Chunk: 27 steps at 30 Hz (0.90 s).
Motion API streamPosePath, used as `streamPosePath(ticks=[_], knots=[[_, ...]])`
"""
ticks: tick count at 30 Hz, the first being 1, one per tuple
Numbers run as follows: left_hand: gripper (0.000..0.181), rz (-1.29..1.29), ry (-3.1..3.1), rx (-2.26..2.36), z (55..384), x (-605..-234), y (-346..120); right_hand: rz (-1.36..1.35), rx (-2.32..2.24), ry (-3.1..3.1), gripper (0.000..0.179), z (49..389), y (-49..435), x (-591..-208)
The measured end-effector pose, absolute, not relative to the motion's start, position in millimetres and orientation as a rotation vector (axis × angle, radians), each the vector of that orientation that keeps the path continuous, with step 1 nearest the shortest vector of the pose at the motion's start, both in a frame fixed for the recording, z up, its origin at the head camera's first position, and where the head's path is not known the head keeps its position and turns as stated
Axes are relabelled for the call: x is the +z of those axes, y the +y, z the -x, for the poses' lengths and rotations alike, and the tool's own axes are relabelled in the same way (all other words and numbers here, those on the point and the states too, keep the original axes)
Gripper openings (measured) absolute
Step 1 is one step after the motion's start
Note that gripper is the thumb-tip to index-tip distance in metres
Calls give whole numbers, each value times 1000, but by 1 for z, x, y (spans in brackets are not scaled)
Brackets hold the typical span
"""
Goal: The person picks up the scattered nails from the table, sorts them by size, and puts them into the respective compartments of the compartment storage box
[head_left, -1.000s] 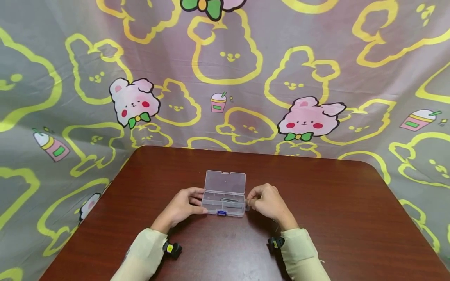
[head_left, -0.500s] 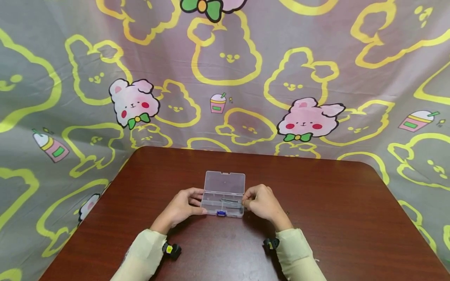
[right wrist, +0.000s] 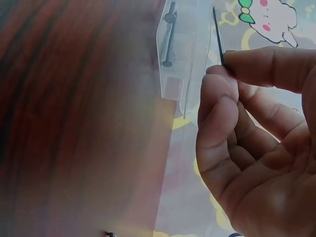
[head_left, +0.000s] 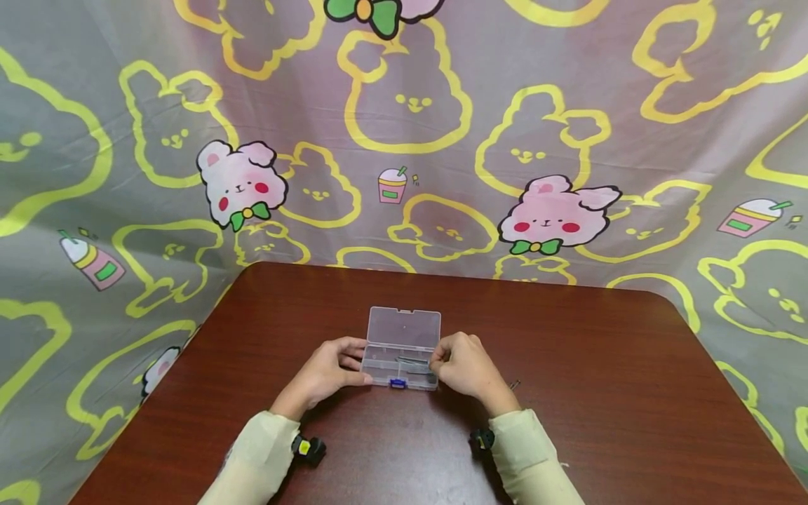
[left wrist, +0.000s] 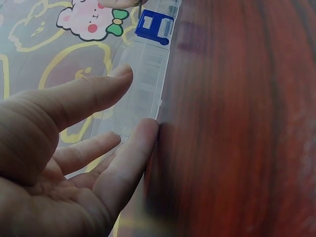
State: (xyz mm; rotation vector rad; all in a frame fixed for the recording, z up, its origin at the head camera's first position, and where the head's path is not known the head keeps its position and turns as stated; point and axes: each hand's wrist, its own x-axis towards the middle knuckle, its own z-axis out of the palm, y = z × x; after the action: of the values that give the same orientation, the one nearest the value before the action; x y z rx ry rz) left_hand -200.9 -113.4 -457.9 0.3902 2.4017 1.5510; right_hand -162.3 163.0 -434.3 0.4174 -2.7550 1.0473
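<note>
A clear plastic divided box (head_left: 379,373) with a blue latch (head_left: 398,384) lies on the table with its lid (head_left: 404,327) raised. Nails (head_left: 412,360) with flat round heads lie in its right part. My left hand (head_left: 325,369) rests at the box's left end, thumb by the front corner, fingers spread and fairly straight. My right hand (head_left: 465,362) is at the box's right end. In the right wrist view its thumb and fingertips pinch a thin dark nail (right wrist: 218,37), shaft sticking up past the fingers; its head is hidden.
On the brown wooden table (head_left: 600,365), small dark nails (head_left: 514,384) lie right of my right wrist. A patterned cloth (head_left: 413,84) hangs behind and beside the table. Each wrist wears a black camera (head_left: 309,447).
My right hand has shifted left, from just outside the box's right end to over its edge. The small nails by the right wrist have come into sight. My left hand stays in place.
</note>
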Motion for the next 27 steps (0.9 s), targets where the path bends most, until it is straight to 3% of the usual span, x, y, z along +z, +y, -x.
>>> streamPosePath(ticks=[27], knots=[[65, -413, 2410, 1546, 200, -458, -115, -444, 769, -2845, 19, 155, 145, -430]])
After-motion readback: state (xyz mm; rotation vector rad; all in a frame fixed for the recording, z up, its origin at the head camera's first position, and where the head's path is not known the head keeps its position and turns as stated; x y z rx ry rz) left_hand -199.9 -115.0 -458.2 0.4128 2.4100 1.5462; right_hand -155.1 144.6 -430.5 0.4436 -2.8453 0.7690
